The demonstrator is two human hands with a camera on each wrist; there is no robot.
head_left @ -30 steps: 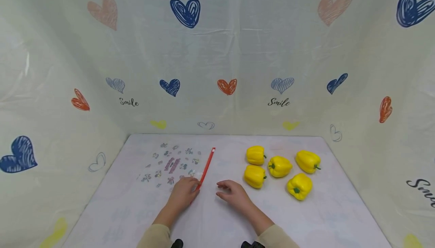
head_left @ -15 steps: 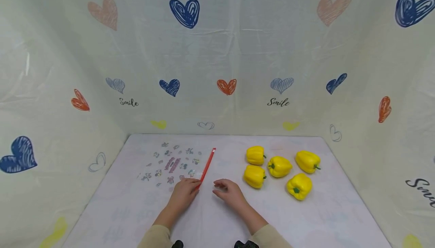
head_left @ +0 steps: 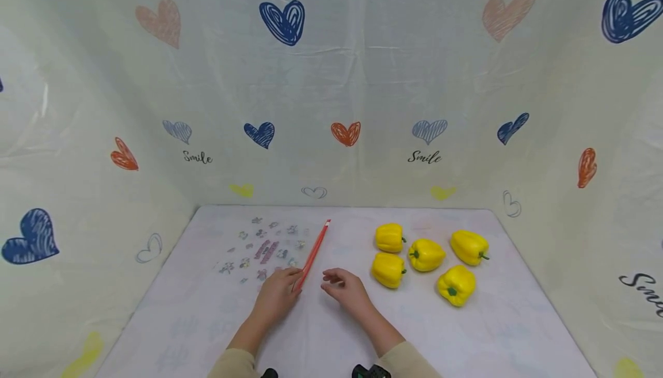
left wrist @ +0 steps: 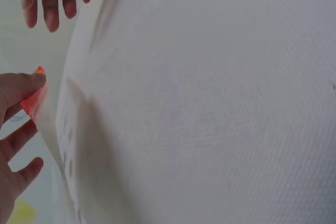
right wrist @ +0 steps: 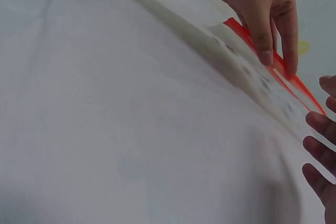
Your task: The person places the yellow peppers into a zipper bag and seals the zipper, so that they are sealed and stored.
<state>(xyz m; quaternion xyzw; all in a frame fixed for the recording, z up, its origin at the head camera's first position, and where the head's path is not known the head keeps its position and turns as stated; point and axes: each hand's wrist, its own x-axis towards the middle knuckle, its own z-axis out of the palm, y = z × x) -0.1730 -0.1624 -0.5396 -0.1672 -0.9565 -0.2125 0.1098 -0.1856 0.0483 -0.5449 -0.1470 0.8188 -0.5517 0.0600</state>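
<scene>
A see-through plastic bag (head_left: pixel 266 251) with small printed figures lies on the left half of the table, its red edge strip (head_left: pixel 313 249) slanting along the right side. My left hand (head_left: pixel 277 294) pinches this strip near its lower end. In the left wrist view the red film (left wrist: pixel 34 100) shows between thumb and fingers, with clear plastic hanging below. To the right, my right hand (head_left: pixel 348 293) hovers apart from the bag, its fingers loosely bent and holding nothing. The right wrist view shows those spread fingers (right wrist: pixel 318 152) beside the red strip.
Several yellow bell peppers (head_left: pixel 427 254) with green stems lie on the right half of the white-covered table (head_left: pixel 497 332). The nearest pepper (head_left: pixel 388 270) sits up and right of my right hand. White cloth walls (head_left: pixel 352 90) printed with hearts enclose the back and sides.
The bag and its red strip have shifted slightly rightward, the strip's far end now a little higher. My right hand has moved a little left, toward the strip. The peppers stay put.
</scene>
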